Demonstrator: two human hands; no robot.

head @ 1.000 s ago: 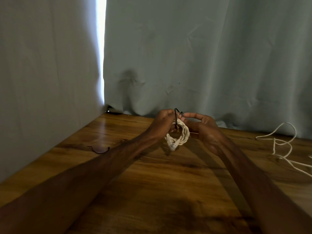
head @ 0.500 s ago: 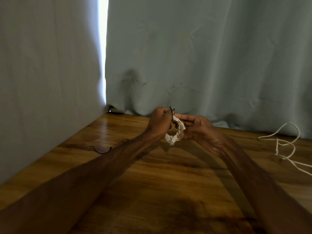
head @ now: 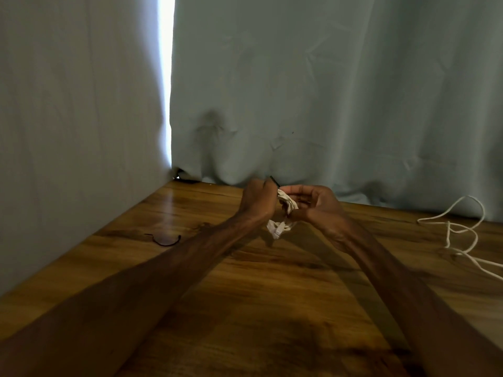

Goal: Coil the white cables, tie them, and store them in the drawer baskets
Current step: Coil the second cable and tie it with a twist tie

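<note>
A small coiled white cable (head: 286, 213) is held above the wooden table (head: 272, 295) between both hands. My left hand (head: 257, 198) pinches a thin black tie (head: 274, 182) whose end sticks up above the coil. My right hand (head: 317, 204) curls its fingers round the coil's right side. The coil's plug ends hang down below the hands. A second, loose white cable (head: 460, 232) lies uncoiled at the table's right edge. No drawer or basket is in view.
Another black tie (head: 166, 240) lies curved on the table at the left. Grey-blue curtains (head: 326, 91) hang close behind the table and along its left side, with a bright gap between them.
The hands have drawn closer together and the coil has turned edge-on and looks more compact. The black tie's loop has shortened to a short end above the left hand.
</note>
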